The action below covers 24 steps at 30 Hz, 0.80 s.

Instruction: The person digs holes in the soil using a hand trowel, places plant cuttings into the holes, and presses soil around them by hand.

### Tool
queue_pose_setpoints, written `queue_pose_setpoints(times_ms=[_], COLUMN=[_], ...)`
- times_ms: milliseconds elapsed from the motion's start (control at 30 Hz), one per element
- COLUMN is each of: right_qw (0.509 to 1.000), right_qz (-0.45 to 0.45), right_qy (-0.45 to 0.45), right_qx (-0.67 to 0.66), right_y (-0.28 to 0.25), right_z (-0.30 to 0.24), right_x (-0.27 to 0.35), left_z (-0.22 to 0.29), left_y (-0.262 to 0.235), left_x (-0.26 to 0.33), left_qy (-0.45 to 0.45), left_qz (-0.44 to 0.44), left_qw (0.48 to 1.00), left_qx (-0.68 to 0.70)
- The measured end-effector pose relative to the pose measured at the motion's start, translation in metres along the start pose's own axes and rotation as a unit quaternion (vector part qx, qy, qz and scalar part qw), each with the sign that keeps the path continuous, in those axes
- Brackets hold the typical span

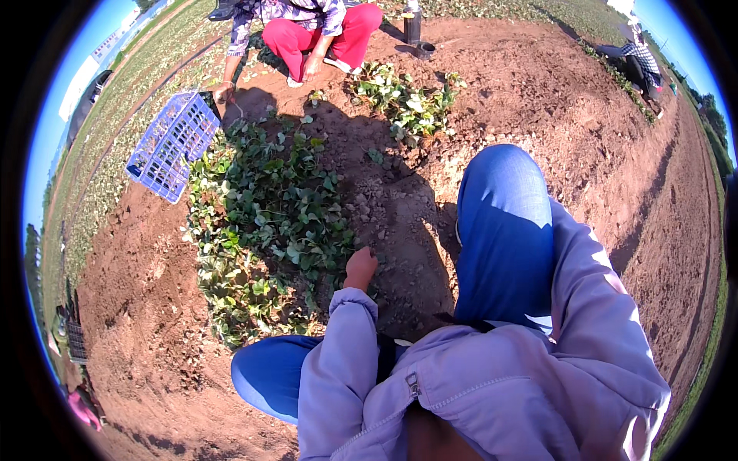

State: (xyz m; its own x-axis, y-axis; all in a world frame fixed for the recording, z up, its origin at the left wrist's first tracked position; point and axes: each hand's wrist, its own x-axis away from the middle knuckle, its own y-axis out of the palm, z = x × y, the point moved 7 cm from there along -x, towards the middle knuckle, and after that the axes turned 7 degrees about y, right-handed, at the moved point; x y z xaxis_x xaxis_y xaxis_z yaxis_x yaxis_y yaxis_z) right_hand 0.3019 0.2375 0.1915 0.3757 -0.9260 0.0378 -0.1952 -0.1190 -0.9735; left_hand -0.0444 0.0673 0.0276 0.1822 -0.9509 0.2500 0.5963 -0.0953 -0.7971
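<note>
My left hand point(361, 267) is closed in a fist at the right edge of a bed of low green leafy plants point(280, 203). Whatever its fingers may hold is hidden. The hand is low over brown soil point(396, 246), partly in my shadow. My right arm, in a pale lilac sleeve point(588, 269), runs forward beside my raised right knee point(503, 207). The right hand itself is out of sight behind that knee.
A blue-purple plastic crate point(175, 146) stands tilted left of the plants, near the hand point(223, 94) of a crouching person in pink trousers. More leafy plants point(407, 100) grow ahead. A dark bottle point(412, 27) stands behind them. Another person point(642, 61) squats far right.
</note>
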Motion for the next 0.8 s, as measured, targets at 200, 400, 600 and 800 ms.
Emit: queue_pose_setpoints(times_ms=[200,400,600,800], right_qw=[0.991,0.957,0.931,0.911], right_qz=[0.018,0.027,-0.056,-0.14], right_qy=[-0.133,-0.285,-0.361,-0.388], right_qx=[-0.031,-0.046,-0.008,-0.025], right_y=[0.015,0.072,0.203,0.24], right_z=[-0.057,-0.093,-0.098,-0.086], right_x=[-0.032,-0.064,-0.081,-0.097], left_z=[0.002,0.049,0.081,0.078], left_y=[0.012,0.063,0.09,0.096], left_x=[-0.015,-0.032,-0.065,-0.104], left_qy=[0.017,0.213,0.279,0.272], left_qz=[0.021,-0.07,-0.085,-0.216], left_qw=[1.0,0.969,0.947,0.922], left_qx=[0.0,-0.099,-0.138,-0.171])
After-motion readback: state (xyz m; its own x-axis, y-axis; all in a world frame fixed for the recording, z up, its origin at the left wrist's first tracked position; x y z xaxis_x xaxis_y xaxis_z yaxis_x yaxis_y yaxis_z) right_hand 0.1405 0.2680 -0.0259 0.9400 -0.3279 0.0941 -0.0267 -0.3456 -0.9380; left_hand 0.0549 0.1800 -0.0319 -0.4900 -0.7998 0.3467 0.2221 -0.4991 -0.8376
